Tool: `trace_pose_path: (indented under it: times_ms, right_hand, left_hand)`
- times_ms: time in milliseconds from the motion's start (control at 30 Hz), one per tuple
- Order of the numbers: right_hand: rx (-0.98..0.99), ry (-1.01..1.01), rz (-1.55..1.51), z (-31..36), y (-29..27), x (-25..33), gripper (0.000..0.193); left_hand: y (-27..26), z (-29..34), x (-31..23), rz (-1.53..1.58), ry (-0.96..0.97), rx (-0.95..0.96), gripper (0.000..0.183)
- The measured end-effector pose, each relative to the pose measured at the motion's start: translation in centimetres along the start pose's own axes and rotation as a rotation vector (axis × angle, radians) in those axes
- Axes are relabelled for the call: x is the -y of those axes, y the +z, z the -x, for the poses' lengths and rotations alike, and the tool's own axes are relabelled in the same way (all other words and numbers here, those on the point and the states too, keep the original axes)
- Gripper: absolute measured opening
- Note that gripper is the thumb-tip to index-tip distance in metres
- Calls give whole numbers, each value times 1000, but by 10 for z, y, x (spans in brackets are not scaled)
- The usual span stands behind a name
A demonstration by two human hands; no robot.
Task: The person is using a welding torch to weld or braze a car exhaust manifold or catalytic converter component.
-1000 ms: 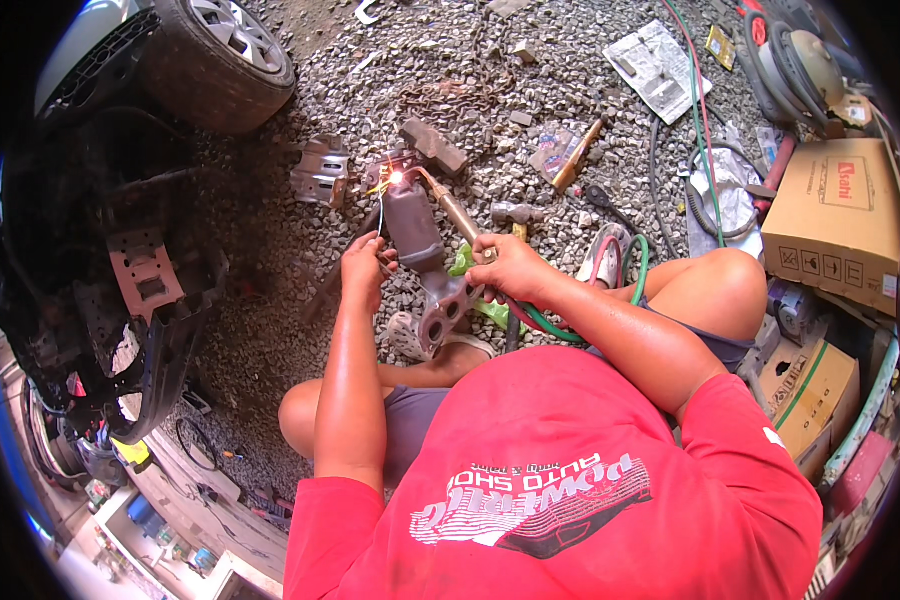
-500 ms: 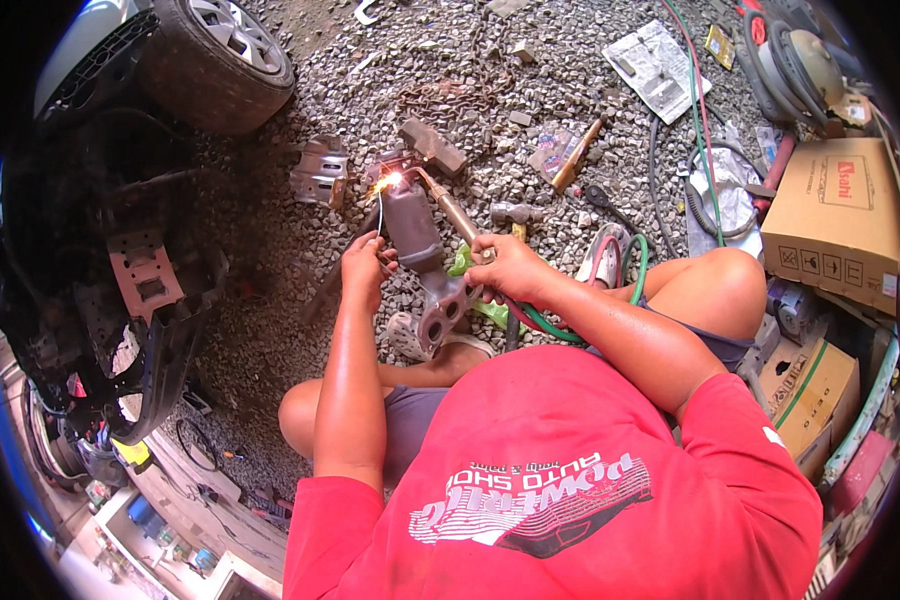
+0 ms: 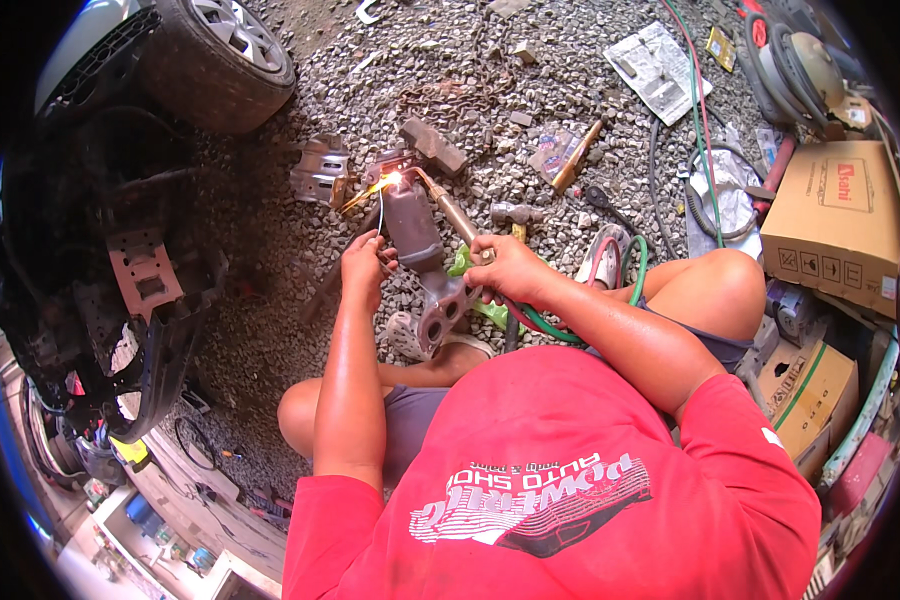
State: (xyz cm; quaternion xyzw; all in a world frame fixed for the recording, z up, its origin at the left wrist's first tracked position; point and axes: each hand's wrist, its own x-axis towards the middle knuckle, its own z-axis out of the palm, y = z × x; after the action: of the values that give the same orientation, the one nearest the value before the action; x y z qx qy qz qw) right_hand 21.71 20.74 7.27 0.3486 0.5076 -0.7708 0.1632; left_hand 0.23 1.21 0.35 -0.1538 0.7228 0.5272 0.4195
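Just left of the frame's centre, the left hand (image 3: 365,270) is closed on a thin rod (image 3: 380,212), its fingers pinching well below the tip, presumably to keep skin away from the heat. The rod points up toward a bright flame (image 3: 397,178) at the top end of a dull metal exhaust part (image 3: 415,235).

Right of it, the right hand (image 3: 510,270) is wrapped around the handle of a torch (image 3: 455,217). The torch slants up and left, its bent tip turned in so that rod and flame meet at one spot; gripping it far back likely gives reach and safety.

The exhaust part lies over the gravel (image 3: 560,85) in the middle of the frame, its holed end toward the person's crossed legs, seemingly so the top end sits clear and within reach of both hands. A red and a green hose (image 3: 545,325) loop off to the right, out of the flame's path.

A rough block (image 3: 433,147) lies near the top end; a hammer (image 3: 517,213) rests to the right of the torch.
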Motion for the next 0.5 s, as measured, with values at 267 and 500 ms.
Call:
trace_pose_path:
  times_ms: [267,500]
  right_hand:
    - [4,3,-4,0,0,2,20]
    - [6,6,0,0,2,4,20]
  left_hand:
    - [-1,-1,1,6,-4,-7,41]
    - [-1,0,0,2,-9,-13,41]
